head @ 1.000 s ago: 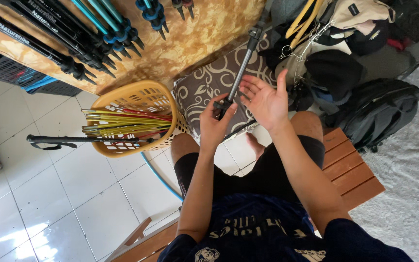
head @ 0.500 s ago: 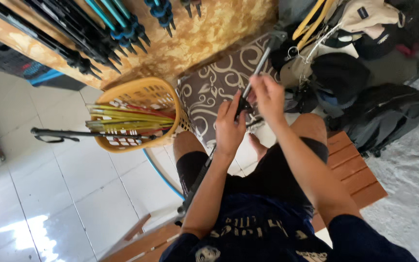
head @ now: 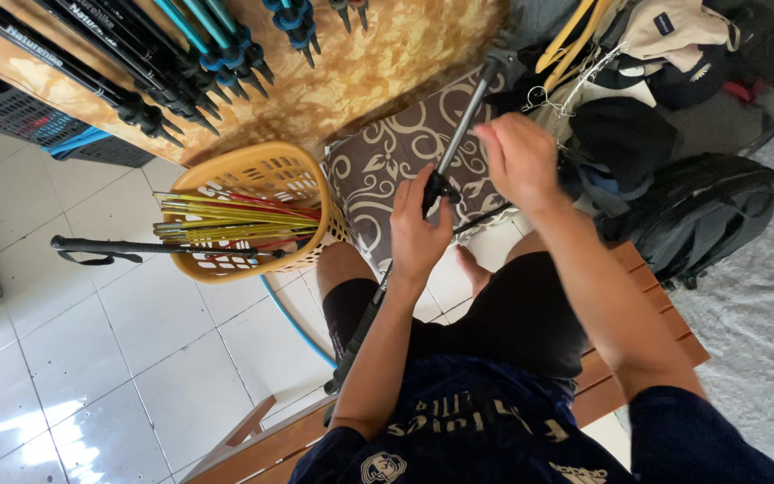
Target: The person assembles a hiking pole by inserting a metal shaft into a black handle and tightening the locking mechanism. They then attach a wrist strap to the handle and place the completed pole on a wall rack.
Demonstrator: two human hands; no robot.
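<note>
A trekking pole (head: 460, 125) with a grey upper shaft and a black lower section runs diagonally from the patterned cushion (head: 378, 170) down past my knee. My left hand (head: 418, 235) is closed around the pole at its black joint. Just to the right and above, my right hand (head: 520, 161) has its fingers curled, with the fingertips on the grey shaft. I sit on a wooden bench (head: 647, 296), wearing black shorts.
A yellow basket (head: 266, 170) holds several thin yellow, green and red pole sections, and a black pole (head: 127, 246) lies across it. More poles (head: 172, 54) hang over a mottled brown surface. A black backpack (head: 700, 215) and bags lie at right. The floor is white tile (head: 91, 358).
My right hand was open above the pole and has come down, closing its fingers at the grey shaft. My left hand has kept its grip on the joint.
</note>
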